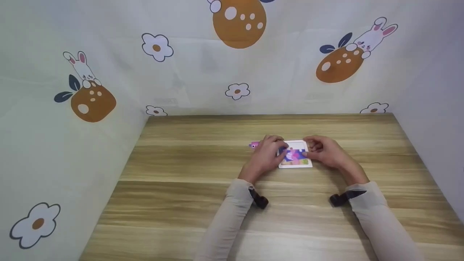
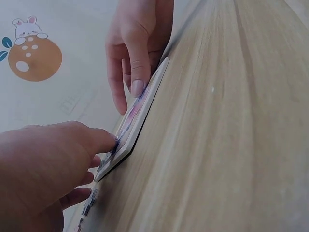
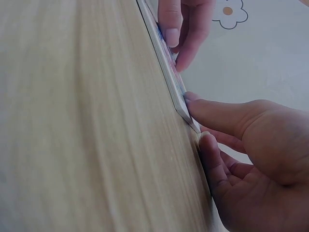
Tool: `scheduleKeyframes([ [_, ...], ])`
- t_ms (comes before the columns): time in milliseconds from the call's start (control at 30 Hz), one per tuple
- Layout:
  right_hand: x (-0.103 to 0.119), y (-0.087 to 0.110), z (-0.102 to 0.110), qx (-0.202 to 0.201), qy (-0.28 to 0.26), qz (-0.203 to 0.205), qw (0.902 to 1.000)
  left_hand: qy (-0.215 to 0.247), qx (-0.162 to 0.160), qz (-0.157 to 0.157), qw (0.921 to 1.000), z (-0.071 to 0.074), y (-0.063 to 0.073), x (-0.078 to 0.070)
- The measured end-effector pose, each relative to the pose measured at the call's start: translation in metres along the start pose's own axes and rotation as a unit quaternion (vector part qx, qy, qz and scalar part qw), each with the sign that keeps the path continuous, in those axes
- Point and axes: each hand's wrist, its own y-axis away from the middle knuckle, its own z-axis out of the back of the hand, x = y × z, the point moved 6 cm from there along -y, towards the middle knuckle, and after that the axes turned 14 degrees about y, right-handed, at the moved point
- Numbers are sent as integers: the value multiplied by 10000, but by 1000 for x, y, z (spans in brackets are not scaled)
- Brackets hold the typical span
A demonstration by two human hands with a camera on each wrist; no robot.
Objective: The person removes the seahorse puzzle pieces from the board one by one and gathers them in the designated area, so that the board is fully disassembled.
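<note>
One puzzle tray (image 1: 295,166) on table (image 1: 181,163), between hands (image 1: 266,154), touching both.

Your left sleeve (image 1: 225,221), right sleeve (image 1: 380,221): long, pale beige, lightly creased. At your cuffs (image 1: 239,188), left strap (image 1: 253,194) and right strap (image 1: 356,194) black, each with rounded black camera (image 1: 261,202).

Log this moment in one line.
left hand: touching puzzle board | right hand: touching puzzle board | pink piece: on table, outside puzzle board
</note>
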Motion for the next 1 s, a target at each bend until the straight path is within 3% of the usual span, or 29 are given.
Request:
scheduleKeyframes([
  [467, -1, 1, 0, 20, -32, -113, 9999, 126, -1, 79, 9999, -1, -1, 1],
  [1000, -2, -1, -1, 19, 47, -124, 9999, 750, -120, 319, 9966, 6, -2, 4],
])
